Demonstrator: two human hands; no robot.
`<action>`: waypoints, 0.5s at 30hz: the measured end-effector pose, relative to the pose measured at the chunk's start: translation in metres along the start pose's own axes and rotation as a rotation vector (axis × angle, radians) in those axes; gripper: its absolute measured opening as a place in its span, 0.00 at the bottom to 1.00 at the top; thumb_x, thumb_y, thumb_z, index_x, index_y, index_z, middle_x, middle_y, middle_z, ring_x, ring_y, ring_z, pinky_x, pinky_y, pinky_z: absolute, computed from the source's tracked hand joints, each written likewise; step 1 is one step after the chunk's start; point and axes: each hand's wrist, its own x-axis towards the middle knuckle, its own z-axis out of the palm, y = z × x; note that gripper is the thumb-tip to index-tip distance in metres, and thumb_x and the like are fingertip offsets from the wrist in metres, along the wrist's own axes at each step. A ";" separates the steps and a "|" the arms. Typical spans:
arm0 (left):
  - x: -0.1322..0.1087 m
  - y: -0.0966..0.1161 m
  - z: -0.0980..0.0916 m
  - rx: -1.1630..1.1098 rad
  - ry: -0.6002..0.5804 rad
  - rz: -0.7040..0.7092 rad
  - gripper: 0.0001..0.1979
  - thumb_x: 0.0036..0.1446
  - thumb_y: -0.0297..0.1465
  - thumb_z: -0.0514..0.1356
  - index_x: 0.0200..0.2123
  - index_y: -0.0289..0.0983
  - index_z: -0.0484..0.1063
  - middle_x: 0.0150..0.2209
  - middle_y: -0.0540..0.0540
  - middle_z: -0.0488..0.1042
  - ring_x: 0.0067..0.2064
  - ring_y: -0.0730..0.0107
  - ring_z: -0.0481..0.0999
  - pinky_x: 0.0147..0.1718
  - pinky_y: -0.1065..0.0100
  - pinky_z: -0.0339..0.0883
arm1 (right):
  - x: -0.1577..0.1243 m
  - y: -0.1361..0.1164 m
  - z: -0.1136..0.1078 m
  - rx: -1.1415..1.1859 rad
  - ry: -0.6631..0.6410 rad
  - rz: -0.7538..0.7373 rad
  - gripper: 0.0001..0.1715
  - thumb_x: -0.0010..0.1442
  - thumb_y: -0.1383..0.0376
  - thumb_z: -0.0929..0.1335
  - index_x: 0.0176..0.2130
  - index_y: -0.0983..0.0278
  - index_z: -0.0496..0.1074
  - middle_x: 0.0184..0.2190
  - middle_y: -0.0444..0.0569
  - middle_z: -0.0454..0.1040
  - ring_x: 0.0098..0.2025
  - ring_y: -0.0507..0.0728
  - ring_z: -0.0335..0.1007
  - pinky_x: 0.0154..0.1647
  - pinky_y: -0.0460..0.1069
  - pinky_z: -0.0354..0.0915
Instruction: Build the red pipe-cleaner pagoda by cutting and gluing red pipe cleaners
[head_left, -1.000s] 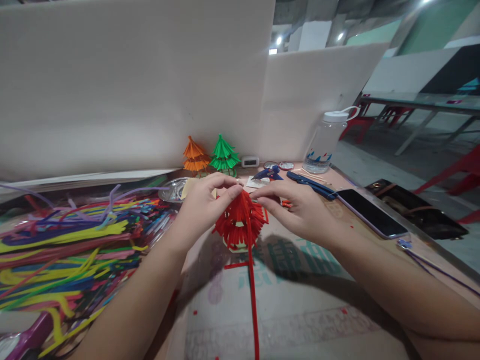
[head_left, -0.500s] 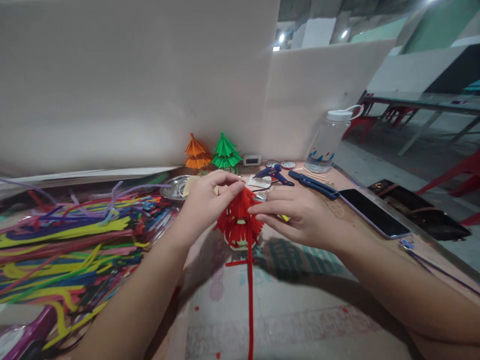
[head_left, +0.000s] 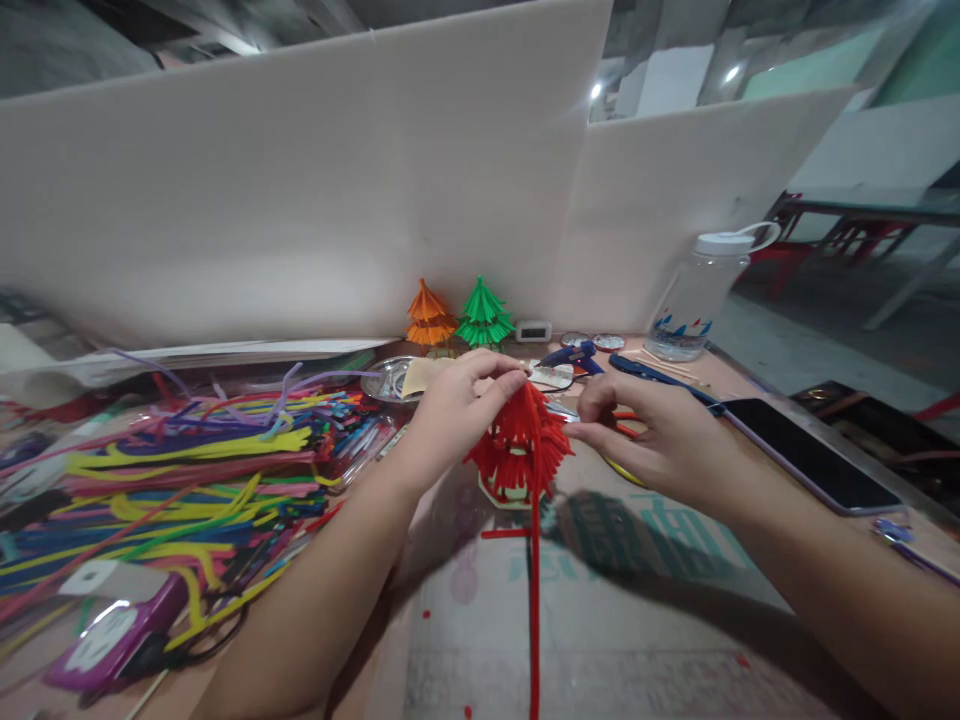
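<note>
A small red tree (head_left: 520,448) made of fringed pipe cleaner stands on a pale base in the middle of the table. My left hand (head_left: 459,412) pinches its tip between thumb and fingers. My right hand (head_left: 660,440) sits just to the tree's right, fingers curled, fingertips touching the fringe. A long red pipe cleaner (head_left: 535,610) hangs from the tree toward me.
A heap of coloured pipe cleaners (head_left: 172,480) covers the table's left side. An orange tree (head_left: 429,315) and a green tree (head_left: 483,315) stand at the white back board. A blue glue gun (head_left: 570,355), water bottle (head_left: 694,295), phone (head_left: 810,465) and purple tool (head_left: 112,640) lie around.
The camera has tilted up and swung left, so everything sits further right in view. My right hand has drawn back slightly from the tree's tip to its side.
</note>
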 end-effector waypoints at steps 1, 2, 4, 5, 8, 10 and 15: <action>0.000 0.000 0.000 -0.001 0.001 0.017 0.10 0.67 0.32 0.58 0.41 0.37 0.80 0.41 0.46 0.82 0.44 0.66 0.79 0.47 0.66 0.70 | 0.000 0.000 -0.001 -0.022 -0.005 0.004 0.15 0.66 0.61 0.69 0.28 0.62 0.67 0.24 0.43 0.72 0.26 0.51 0.66 0.27 0.46 0.63; 0.000 0.001 -0.001 0.000 0.002 0.032 0.10 0.67 0.32 0.58 0.41 0.37 0.80 0.42 0.45 0.82 0.45 0.66 0.79 0.48 0.66 0.70 | 0.000 -0.001 -0.002 -0.038 -0.009 0.005 0.15 0.66 0.61 0.69 0.28 0.62 0.67 0.24 0.43 0.72 0.26 0.51 0.66 0.27 0.46 0.62; 0.000 0.001 -0.001 0.003 0.006 0.045 0.10 0.67 0.32 0.58 0.42 0.37 0.80 0.43 0.45 0.81 0.46 0.65 0.79 0.49 0.65 0.70 | -0.002 -0.001 -0.003 -0.044 -0.020 0.010 0.13 0.66 0.62 0.68 0.29 0.62 0.69 0.24 0.43 0.73 0.25 0.51 0.67 0.27 0.46 0.62; -0.001 0.000 -0.001 0.005 0.011 0.042 0.09 0.66 0.32 0.59 0.42 0.37 0.80 0.44 0.44 0.81 0.47 0.64 0.79 0.50 0.64 0.70 | -0.003 -0.001 -0.003 -0.036 -0.030 0.019 0.12 0.66 0.63 0.68 0.30 0.62 0.70 0.25 0.44 0.74 0.26 0.52 0.68 0.27 0.46 0.62; -0.002 0.001 0.002 -0.015 0.036 0.018 0.10 0.64 0.31 0.61 0.48 0.37 0.77 0.45 0.44 0.81 0.48 0.65 0.79 0.51 0.64 0.70 | -0.010 -0.001 -0.003 -0.010 -0.077 0.055 0.10 0.67 0.63 0.67 0.33 0.62 0.72 0.27 0.45 0.76 0.28 0.52 0.71 0.29 0.46 0.65; -0.003 0.005 0.004 -0.050 0.072 0.006 0.14 0.63 0.30 0.62 0.52 0.38 0.74 0.44 0.45 0.81 0.46 0.66 0.79 0.49 0.65 0.71 | -0.013 -0.001 -0.003 -0.003 -0.105 0.077 0.10 0.68 0.63 0.66 0.34 0.61 0.73 0.29 0.45 0.77 0.29 0.53 0.72 0.30 0.46 0.66; -0.007 0.012 -0.020 0.038 0.217 -0.073 0.12 0.60 0.40 0.66 0.30 0.38 0.72 0.31 0.50 0.78 0.34 0.68 0.76 0.35 0.69 0.68 | -0.017 0.004 -0.003 -0.001 -0.052 0.086 0.10 0.67 0.61 0.67 0.34 0.61 0.73 0.28 0.46 0.76 0.29 0.53 0.72 0.29 0.46 0.67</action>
